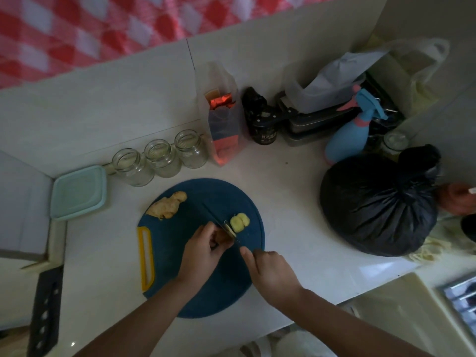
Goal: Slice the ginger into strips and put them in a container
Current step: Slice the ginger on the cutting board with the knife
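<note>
Crowding the board: I see a round blue board point(219, 292) on the white bench point(291, 202), its near rim close to the bench's front edge. Three glass jars point(159, 158) line the wall behind it, a tied black bag point(378, 202) sits well apart on the right, and a black cleaver point(46, 310) lies off to the left.
Open room: there is bare bench between board and bag, and a narrower strip between the board and the jars.
Container: the teal container point(78, 191) sits in the far-left corner with its lid on, near the board but not touching.
Ginger: the whole root point(167, 204) lies by the board's far-left rim, and the cut pieces point(240, 221) lie just right of the blade.
Left hand point(203, 248): it is palm down with fingers curled, its grip clamped on a ginger piece point(221, 235) pressed against the blade.
Right hand point(268, 271): its grip is wrapped round the knife point(215, 217) handle, with the forefinger stretched out toward the blade.
Knife: the blade runs diagonally, tip toward the far left.
Writing: a dark jar point(265, 132) carries pale label characters, too blurred for me to read.
</note>
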The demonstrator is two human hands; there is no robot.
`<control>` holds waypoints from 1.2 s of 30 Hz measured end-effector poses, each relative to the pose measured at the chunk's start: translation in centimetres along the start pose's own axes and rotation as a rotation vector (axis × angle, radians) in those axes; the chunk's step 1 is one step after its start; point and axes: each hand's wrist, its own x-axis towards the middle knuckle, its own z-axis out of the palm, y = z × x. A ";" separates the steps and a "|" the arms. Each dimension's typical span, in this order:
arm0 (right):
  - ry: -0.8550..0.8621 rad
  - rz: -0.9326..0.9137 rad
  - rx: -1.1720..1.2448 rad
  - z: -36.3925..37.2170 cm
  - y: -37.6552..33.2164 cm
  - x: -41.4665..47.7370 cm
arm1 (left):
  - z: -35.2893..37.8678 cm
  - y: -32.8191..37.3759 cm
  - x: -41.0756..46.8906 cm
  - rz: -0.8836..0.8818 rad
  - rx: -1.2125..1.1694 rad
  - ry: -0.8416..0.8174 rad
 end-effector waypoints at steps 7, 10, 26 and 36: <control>0.015 -0.023 0.048 0.7 0.0 -0.3 | -0.1 0.1 0.1 -0.003 -0.016 -0.002; 0.020 0.002 0.081 0.9 -0.1 -0.3 | -0.2 0.2 0.2 -0.001 -0.011 -0.010; -0.063 0.104 0.136 0.4 -1.2 0.3 | -0.1 -0.2 0.6 -0.016 -0.039 -0.040; -0.092 0.123 0.165 0.3 -1.3 1.2 | -0.1 -0.3 0.8 -0.018 -0.061 -0.043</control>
